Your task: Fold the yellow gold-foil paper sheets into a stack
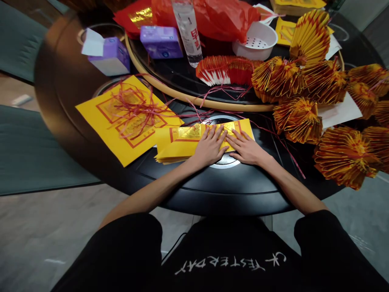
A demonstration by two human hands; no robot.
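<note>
Two hands, left (209, 147) and right (245, 148), flat on folded yellow joss paper (179, 149) with gold-foil panels (190, 132)

Shirt (225, 259) at 6 o'clock: "YESTERDAY" in white caps, upside down in view, w/ star-like mark at its end. Bottle (187, 32) at 12 o'clock: red Chinese chars on label, one looks like 早, rest illegible. Purple pkg (161, 42) at 11 o'clock: print too small to read. Yellow sheet (121, 148) at 9 o'clock: red-and-gold panels, no legible text.
</note>
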